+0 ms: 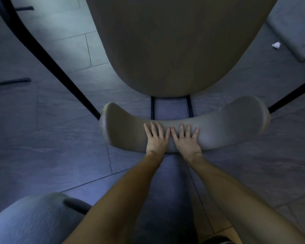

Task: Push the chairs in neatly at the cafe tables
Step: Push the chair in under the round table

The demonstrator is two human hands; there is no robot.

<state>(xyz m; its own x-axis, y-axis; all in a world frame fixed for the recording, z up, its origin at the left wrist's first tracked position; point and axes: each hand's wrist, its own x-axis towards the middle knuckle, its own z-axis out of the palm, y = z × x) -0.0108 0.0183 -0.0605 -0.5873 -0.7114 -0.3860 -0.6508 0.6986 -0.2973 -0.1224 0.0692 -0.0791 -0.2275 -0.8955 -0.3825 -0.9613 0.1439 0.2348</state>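
Observation:
A grey chair with a curved backrest stands right below me, its seat hidden under the tan cafe table. Two thin black bars join the backrest to the hidden seat. My left hand and my right hand lie flat side by side on the middle of the backrest, fingers spread and pointing toward the table. Neither hand grips anything. The backrest sits just in front of the table's rounded edge.
Black chair legs slant across the dark tiled floor at left and right. Part of another grey chair shows at the bottom left. A crumpled white paper scrap lies on the floor at upper right beside a grey block.

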